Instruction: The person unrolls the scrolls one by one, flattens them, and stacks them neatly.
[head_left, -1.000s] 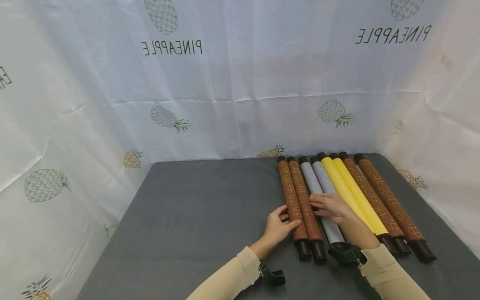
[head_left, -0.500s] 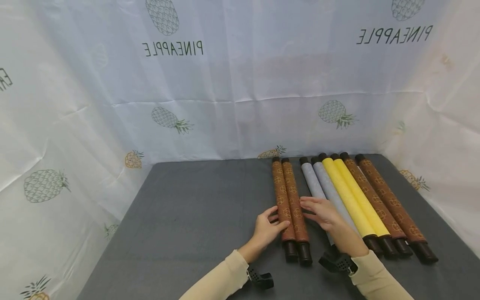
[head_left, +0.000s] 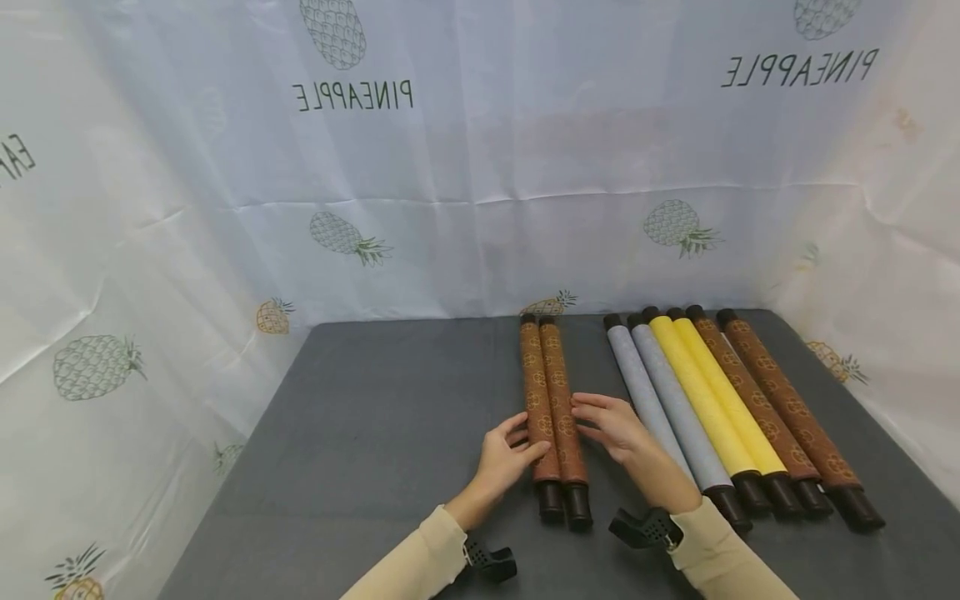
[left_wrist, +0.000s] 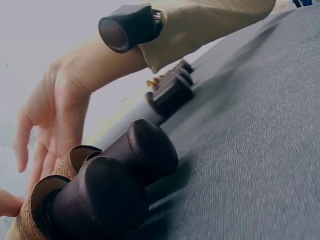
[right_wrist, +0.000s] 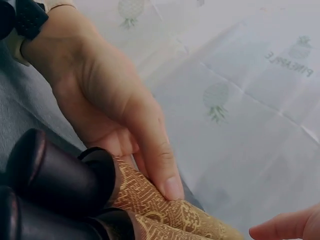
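Observation:
Two brown scrolls with gold patterns and dark end knobs lie side by side near the table's middle: the left scroll and the right scroll. My left hand holds the left scroll from its outer side, thumb over the top and fingers along the edge. In the right wrist view, that thumb presses on the patterned cloth. My right hand has its fingertips at the outer side of the right scroll, fingers fairly straight. The left wrist view shows the dark knobs close up.
To the right lie two grey scrolls, two yellow scrolls and two more brown scrolls, slanting in a row. The dark grey table backs onto a white pineapple-print curtain.
Both hands have moved left together, and the two brown scrolls between them have slid left along the table. A gap has opened between them and the grey scrolls.

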